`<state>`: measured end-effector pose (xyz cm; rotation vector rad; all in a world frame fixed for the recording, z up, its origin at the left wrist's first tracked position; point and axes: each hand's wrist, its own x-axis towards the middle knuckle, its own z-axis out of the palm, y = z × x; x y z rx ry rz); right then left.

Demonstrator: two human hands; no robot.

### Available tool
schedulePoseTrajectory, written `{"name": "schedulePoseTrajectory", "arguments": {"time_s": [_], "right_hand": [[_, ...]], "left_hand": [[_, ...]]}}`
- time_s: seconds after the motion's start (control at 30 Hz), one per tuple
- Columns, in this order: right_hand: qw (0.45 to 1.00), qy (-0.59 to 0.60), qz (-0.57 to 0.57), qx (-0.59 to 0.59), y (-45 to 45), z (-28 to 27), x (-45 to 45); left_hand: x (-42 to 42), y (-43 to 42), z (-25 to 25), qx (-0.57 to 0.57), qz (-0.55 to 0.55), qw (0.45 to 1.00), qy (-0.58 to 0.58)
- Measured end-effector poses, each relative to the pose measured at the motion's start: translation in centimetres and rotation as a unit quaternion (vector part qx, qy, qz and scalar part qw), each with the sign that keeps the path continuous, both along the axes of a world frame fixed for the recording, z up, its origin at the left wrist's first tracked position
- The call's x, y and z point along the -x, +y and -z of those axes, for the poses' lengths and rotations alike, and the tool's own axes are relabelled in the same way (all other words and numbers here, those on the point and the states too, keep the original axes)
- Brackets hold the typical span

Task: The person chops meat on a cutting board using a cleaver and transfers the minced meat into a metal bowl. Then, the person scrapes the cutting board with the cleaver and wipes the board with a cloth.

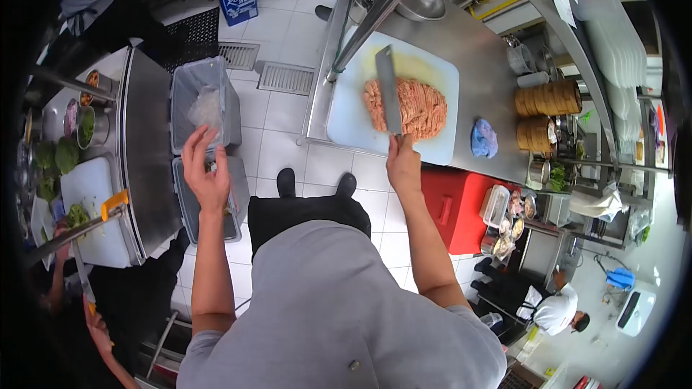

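My right hand [405, 166] is wrapped round the handle of a cleaver [388, 90]. The wide blade lies across a mound of minced meat [425, 108], whose surface is scored in rows. Under the meat is a white cutting board [351, 119] on the steel counter. My left hand [205, 173] hangs in the air at the left with its fingers apart and nothing in them. Its fingertips appear in front of a grey plastic bin [232, 112] with a clear plastic bag [205, 106] inside.
A crumpled blue cloth [484, 138] lies right of the board, near bamboo steamers [548, 99]. Below the counter stands a red box [450, 209]. At the lower left, a co-worker's hand [99, 331] holds a knife [85, 281]. Another person [555, 310] is at the lower right.
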<state>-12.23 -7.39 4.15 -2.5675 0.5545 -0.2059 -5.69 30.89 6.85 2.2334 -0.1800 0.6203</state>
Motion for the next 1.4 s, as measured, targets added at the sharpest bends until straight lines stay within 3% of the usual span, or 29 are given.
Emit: {"name": "schedulePoseTrajectory", "arguments": {"time_s": [0.13, 0.23, 0.27, 0.3, 0.37, 0.53, 0.63, 0.7, 0.77, 0.83, 0.9, 0.93, 1.07, 1.17, 1.33, 1.4], "right_hand": [[0.997, -0.065, 0.034, -0.023, 2.2, -5.7, 0.2], [0.998, 0.003, 0.052, -0.018, 3.7, -2.4, 0.3], [1.0, 0.01, 0.023, 0.005, 2.8, 2.0, 0.7], [1.0, 0.009, 0.024, 0.006, 2.5, 2.9, 1.2], [0.995, 0.095, 0.035, 0.013, 1.7, 3.2, 0.2], [0.999, -0.022, 0.038, -0.015, 3.9, -3.0, -0.2], [0.998, -0.013, 0.057, -0.008, 4.4, -1.9, -0.1], [0.999, 0.016, 0.034, -0.004, 1.6, 2.8, 0.6], [0.995, 0.083, 0.021, 0.04, 0.3, 3.3, -0.5], [0.995, 0.091, 0.037, 0.021, 2.3, -1.4, -0.5], [0.998, -0.043, 0.037, -0.017, 3.3, -3.4, -0.5], [0.997, -0.056, 0.054, -0.021, 4.0, -4.2, -0.5], [1.0, -0.017, 0.014, 0.013, 2.5, 3.1, 0.4], [0.998, 0.058, 0.036, -0.008, 1.5, 0.6, -0.3], [0.989, -0.135, 0.066, -0.002, 2.2, -7.3, 0.3], [0.986, -0.136, 0.09, -0.018, 2.7, -7.8, 0.6]], "left_hand": [[-0.6, 0.6, -0.2, 0.041, 0.003, 0.999, 0.011], [-1.0, 0.3, -0.1, 0.065, 0.016, 0.998, 0.011], [-0.8, 0.0, -0.2, 0.066, 0.025, 0.997, 0.014], [-0.3, -0.1, -0.4, 0.066, 0.026, 0.997, 0.013], [-0.5, -0.5, -1.1, 0.066, 0.044, 0.997, 0.019], [-0.1, 0.2, -1.1, 0.074, 0.043, 0.996, 0.02], [0.2, 0.8, -0.7, 0.088, 0.049, 0.994, 0.033], [0.3, 1.0, -0.8, 0.068, 0.041, 0.997, 0.018], [0.3, 1.1, -0.9, 0.068, 0.047, 0.996, 0.016], [0.8, 1.3, -0.8, 0.069, 0.046, 0.996, 0.028], [0.7, 1.3, -0.6, 0.087, 0.047, 0.994, 0.038], [0.8, 1.3, -0.5, 0.087, 0.045, 0.994, 0.038], [1.0, 0.9, -0.3, 0.084, 0.052, 0.994, 0.053], [0.9, 0.8, -0.4, 0.064, 0.07, 0.995, 0.042], [1.2, 1.0, -0.6, 0.086, 0.07, 0.991, 0.074], [1.2, 1.1, -0.2, 0.071, 0.069, 0.993, 0.066]]}}
